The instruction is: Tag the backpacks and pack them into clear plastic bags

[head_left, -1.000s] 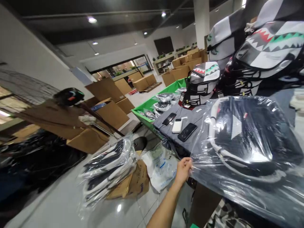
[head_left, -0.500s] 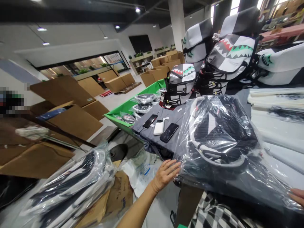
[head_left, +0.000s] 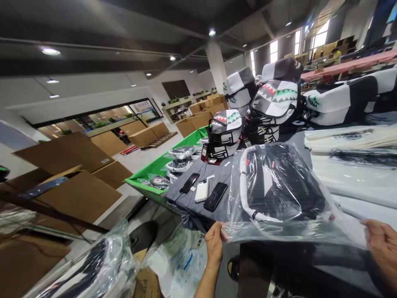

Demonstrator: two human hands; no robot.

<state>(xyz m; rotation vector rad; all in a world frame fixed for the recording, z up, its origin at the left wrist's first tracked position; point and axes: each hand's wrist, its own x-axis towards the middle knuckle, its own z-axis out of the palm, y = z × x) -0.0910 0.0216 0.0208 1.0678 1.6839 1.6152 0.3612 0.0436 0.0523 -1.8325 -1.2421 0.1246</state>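
Stockroom floor, cardboard cartons [head_left: 77, 194] stacked beneath a dark ceiling: a person works at a grey-covered table [head_left: 182, 203], both bare hands at a black-and-white backpack [head_left: 279, 186] sealed in a clear plastic bag [head_left: 235, 225]. The wrapped backpack lies flat near the table's edge, a white strap curving down its left side. The left hand [head_left: 214, 242] is closed on the bag's lower left corner, pinching the film between thumb and fingers. The right hand [head_left: 382, 248], cut by the frame, curls toward the film's right corner; from this angle, it is hard to say whether it grips or merely touches. Holding both corners level and evenly taut would keep the film from creasing or slipping.

Left of the wrapped backpack, a black smartphone [head_left: 189, 183], a white power bank [head_left: 201, 190] and a second smartphone [head_left: 215, 196] lie on the grey cloth. Behind it stand shark-print backpacks [head_left: 274, 101], and farther left a green-lined tray [head_left: 151, 176] holds plastic-wrapped packets [head_left: 180, 152]. Folded white goods [head_left: 350, 153] lie to its right, and a pile of wrapped bags [head_left: 102, 256] sits below left.
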